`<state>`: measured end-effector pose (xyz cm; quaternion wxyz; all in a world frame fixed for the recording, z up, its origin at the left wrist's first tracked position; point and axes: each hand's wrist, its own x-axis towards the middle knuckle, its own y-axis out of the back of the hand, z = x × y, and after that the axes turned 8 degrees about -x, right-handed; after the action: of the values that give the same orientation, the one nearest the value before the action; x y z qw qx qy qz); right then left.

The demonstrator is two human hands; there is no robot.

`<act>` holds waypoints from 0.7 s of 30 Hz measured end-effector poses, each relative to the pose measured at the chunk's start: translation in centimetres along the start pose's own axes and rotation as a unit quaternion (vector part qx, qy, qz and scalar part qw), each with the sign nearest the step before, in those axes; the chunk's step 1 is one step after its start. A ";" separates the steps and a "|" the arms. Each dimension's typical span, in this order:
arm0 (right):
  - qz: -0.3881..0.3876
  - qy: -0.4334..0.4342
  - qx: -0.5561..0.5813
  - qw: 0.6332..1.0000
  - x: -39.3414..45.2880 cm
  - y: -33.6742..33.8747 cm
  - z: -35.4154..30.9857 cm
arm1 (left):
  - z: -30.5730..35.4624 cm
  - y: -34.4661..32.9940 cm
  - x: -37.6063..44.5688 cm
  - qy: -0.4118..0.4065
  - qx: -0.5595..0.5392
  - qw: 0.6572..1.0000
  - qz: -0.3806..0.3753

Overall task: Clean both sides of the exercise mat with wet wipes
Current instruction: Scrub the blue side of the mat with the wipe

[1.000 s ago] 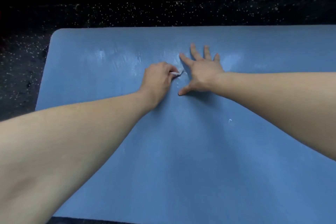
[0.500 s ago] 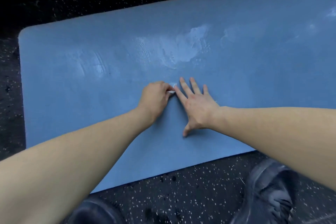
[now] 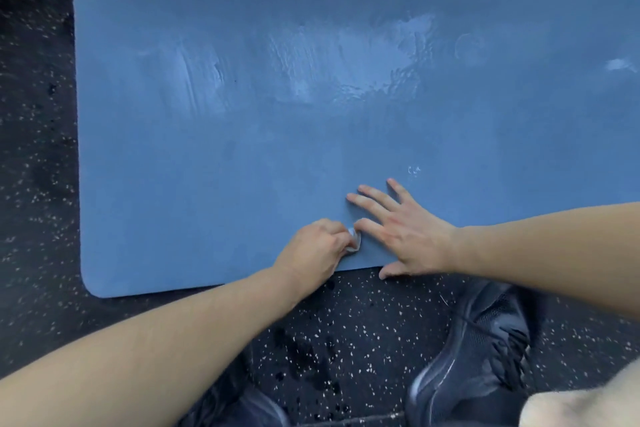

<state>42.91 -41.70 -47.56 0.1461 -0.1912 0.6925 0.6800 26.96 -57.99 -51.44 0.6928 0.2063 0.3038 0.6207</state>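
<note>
Mat (image 3: pixel 242 149), left hand (image 3: pixel 313 248) gripping wipe (image 3: pixel 355 241) (crumpled)

blue mat (image 3: pixel 242 156) with pale wet streaks, black white-speckled floor (image 3: pixel 38 149), dark shoe (image 3: pixel 485 350), white wipe (image 3: pixel 355 242).

I read this as a gym or home workout room — the floor (image 3: pixel 363 333) is black rubber flecked with white, a blue exercise mat (image 3: pixel 242 149) lies flat across it, and dark trainers (image 3: pixel 485 350) stand at its near edge.
</note>
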 end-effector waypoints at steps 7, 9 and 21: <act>0.156 -0.032 0.077 0.984 5.0 3.0 7.0 | -0.7 2.1 0.3 -0.035 -0.061 0.994 -0.083; 0.123 -0.137 0.112 0.977 7.3 5.4 12.0 | -1.8 5.6 3.6 0.010 -0.077 0.996 0.040; -0.090 -0.313 0.119 0.938 12.9 9.0 28.2 | -11.6 28.8 36.0 0.182 -0.029 0.927 0.326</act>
<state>25.70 -14.43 -46.51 0.4378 -0.0120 0.6676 0.6020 -0.41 -19.40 -46.72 0.3912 0.1568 0.3223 0.8476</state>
